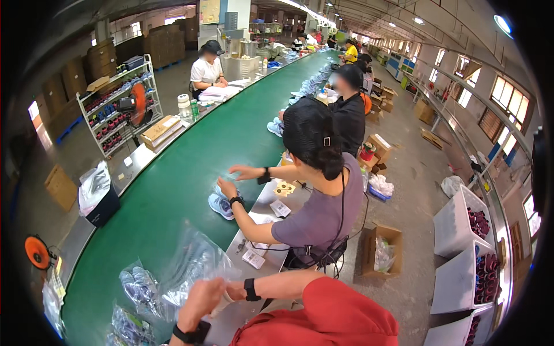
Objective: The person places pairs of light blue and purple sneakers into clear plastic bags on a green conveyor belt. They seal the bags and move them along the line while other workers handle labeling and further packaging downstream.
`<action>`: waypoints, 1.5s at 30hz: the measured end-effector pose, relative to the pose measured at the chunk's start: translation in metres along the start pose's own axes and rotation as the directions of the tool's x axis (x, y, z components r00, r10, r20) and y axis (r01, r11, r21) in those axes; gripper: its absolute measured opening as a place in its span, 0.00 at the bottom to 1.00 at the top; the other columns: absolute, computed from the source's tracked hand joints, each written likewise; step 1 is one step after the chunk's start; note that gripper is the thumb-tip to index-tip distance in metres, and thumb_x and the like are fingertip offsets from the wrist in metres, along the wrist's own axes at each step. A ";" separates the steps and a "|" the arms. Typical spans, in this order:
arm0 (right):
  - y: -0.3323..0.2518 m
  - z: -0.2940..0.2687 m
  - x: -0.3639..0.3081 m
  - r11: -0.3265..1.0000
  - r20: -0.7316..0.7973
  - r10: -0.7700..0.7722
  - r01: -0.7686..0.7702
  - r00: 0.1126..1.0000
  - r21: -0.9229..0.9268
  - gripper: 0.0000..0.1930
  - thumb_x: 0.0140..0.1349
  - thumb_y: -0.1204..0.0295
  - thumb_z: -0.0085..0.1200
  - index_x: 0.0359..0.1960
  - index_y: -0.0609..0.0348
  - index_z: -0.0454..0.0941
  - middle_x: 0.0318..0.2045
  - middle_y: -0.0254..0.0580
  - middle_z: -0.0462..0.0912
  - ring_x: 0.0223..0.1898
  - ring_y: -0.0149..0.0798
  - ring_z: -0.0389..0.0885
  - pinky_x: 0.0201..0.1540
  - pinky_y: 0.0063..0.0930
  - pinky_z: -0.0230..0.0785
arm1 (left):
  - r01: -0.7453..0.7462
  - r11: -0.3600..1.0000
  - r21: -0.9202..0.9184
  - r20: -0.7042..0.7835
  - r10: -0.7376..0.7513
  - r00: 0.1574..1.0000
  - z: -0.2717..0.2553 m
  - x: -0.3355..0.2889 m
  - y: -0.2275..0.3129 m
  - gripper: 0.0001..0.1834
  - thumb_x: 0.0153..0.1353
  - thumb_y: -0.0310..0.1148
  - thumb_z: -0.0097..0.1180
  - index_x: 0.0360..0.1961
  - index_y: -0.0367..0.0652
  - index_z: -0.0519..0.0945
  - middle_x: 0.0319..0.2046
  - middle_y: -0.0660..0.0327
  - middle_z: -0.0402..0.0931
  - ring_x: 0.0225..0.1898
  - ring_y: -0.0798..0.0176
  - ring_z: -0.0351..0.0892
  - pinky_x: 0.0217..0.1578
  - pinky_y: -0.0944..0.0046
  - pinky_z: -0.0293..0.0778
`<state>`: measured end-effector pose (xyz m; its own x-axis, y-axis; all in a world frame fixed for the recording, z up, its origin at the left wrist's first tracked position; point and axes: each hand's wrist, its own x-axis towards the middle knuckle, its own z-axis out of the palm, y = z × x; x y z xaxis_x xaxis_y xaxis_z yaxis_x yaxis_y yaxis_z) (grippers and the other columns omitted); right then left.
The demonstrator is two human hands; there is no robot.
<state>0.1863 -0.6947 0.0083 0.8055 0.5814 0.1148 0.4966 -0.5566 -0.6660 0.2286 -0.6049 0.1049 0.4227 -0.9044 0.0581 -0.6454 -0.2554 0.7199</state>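
Our two hands met over the near edge of the green belt [156, 199]. The clear plastic bag [190, 256] lay just past them, on the belt by that edge, fanning away from our knuckles toward the far edge; it was too crumpled and see-through for us to be sure of its long axis. Our left hand [202, 300] was the nearer, with its fingers curled well in against the bag's near end, though we could not tell whether they had hold of the plastic. Our right hand [234, 291] was tucked close behind it and partly hidden, so we could not tell how far open it was or what it held.

Counting around us, we had one loose bag by our hands and two clearly visible bagged bundles of shoes, one bundle [138, 285] left of the bag and a lower bundle [130, 324] toward the belt's bottom end. Farther up, a co-worker's two hands [229, 188] were at one light blue pair of shoes [221, 206] near the belt's near edge. On the steel counter [231, 326] side, beyond our arms, we counted at least two white cards [254, 259]. Three white bins [453, 225] stood at the right.
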 end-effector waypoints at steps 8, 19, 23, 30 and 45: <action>0.043 0.019 0.018 0.941 -0.335 0.324 -0.339 0.885 0.015 0.14 0.59 0.60 0.48 0.42 0.52 0.77 0.33 0.43 0.81 0.30 0.41 0.78 0.36 0.34 0.69 | 0.069 0.993 0.094 -0.114 -0.058 0.992 0.044 -0.063 -0.006 0.06 0.56 0.27 0.52 0.27 0.34 0.74 0.17 0.48 0.71 0.19 0.52 0.71 0.25 0.56 0.68; 0.043 -0.028 0.056 0.941 -0.130 0.331 -0.338 0.935 -0.036 0.22 0.48 0.60 0.55 0.45 0.56 0.77 0.37 0.46 0.81 0.42 0.43 0.79 0.49 0.36 0.67 | 0.195 0.977 0.080 -0.283 -0.166 0.945 -0.016 -0.031 0.006 0.05 0.57 0.27 0.54 0.27 0.37 0.75 0.14 0.54 0.70 0.16 0.63 0.69 0.20 0.62 0.65; 0.087 -0.008 0.071 0.956 -0.186 0.283 -0.292 0.941 -0.019 0.20 0.50 0.61 0.54 0.43 0.56 0.78 0.36 0.46 0.81 0.40 0.43 0.79 0.48 0.36 0.68 | 0.268 0.944 -0.193 -0.381 -0.324 0.866 -0.010 -0.012 0.009 0.08 0.55 0.29 0.58 0.29 0.35 0.75 0.14 0.53 0.70 0.17 0.69 0.65 0.19 0.64 0.63; 0.113 0.035 0.137 0.941 -0.078 0.294 -0.303 0.953 -0.154 0.16 0.53 0.64 0.51 0.41 0.56 0.78 0.35 0.45 0.82 0.38 0.45 0.79 0.45 0.36 0.70 | 0.357 0.852 -0.382 -0.460 -0.511 0.726 -0.021 -0.007 -0.058 0.07 0.54 0.27 0.58 0.25 0.35 0.73 0.18 0.66 0.69 0.23 0.74 0.63 0.22 0.69 0.62; 0.039 -0.002 0.033 0.475 -0.078 0.479 -0.183 0.875 0.861 0.21 0.64 0.53 0.47 0.41 0.60 0.78 0.27 0.28 0.75 0.30 0.26 0.70 0.31 0.21 0.66 | 0.014 0.332 -0.943 -0.262 -0.768 0.585 0.017 -0.027 -0.108 0.10 0.64 0.38 0.45 0.32 0.44 0.73 0.27 0.66 0.68 0.30 0.70 0.68 0.29 0.70 0.67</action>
<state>0.2331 -0.6988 -0.0124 0.9674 0.1958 -0.1609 -0.1900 0.1401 -0.9717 0.2762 -0.5590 0.0135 0.9094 -0.2433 -0.3373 0.3913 0.2253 0.8923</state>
